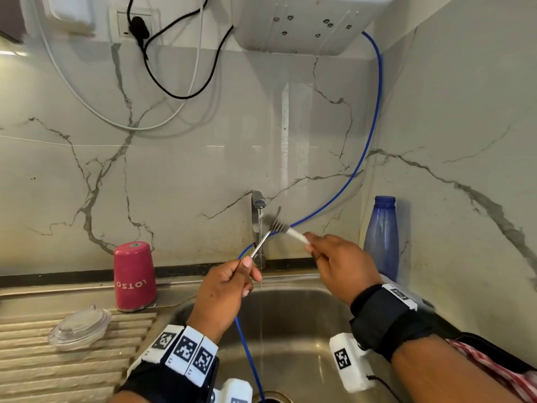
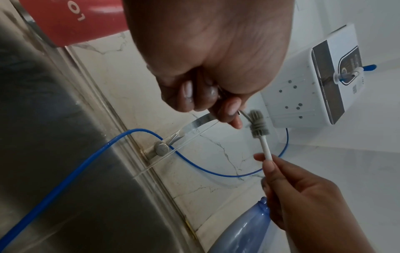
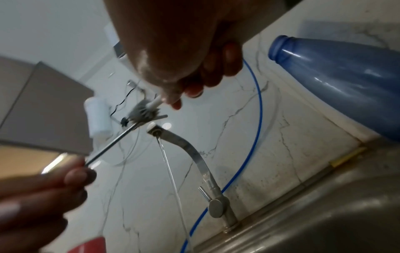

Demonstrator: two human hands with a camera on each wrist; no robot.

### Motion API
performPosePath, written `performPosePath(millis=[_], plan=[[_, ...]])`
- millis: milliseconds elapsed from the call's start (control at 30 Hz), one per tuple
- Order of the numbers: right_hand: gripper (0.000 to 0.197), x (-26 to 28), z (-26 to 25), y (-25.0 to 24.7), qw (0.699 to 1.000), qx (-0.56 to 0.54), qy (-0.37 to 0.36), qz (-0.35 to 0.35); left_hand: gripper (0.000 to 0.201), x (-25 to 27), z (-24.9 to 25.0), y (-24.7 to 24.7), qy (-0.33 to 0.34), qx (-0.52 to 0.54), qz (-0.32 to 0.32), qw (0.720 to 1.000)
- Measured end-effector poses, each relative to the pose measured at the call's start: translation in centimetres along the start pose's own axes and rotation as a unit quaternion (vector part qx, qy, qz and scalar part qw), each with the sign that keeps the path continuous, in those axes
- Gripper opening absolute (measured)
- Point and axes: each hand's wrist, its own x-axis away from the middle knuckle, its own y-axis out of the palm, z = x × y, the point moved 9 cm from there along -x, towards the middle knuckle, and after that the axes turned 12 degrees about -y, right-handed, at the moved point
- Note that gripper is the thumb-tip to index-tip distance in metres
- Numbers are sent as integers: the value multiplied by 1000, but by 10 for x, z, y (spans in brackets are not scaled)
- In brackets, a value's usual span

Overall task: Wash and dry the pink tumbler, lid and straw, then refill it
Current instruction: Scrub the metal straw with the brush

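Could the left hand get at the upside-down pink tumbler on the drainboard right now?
Probably not yet: the left hand grips the thin metal straw at the tap. The path to the upside-down pink tumbler looks free; only the clear plastic lid lies nearby, in front of it.

Black wrist straps w/ white tag-marked blocks [image 1: 186, 351]; red-white checked sleeve [image 1: 494, 370] on right.
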Motion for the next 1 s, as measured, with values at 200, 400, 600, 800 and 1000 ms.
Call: performPosePath(millis=[200,400,600,800,1000], plan=[[34,-1,6,2,999,-17,36,28,48,-2,-2,-4,-4,21,1,1000],[35,1,-7,6,1000,-26,-13,-10,53,-1,-2,-3,-8,33,4,999],[37,2,-6,0,999,-41,-1,9,55,-1,-2,1,-13,34,-12,999],[34,1,10,-1,997,-55,33,43,57,0,-3,2,-27,52,-26,998],[33,-1,0,7,1000,-21,4,-7,33,1,-1,7,-37,94,-50,994]])
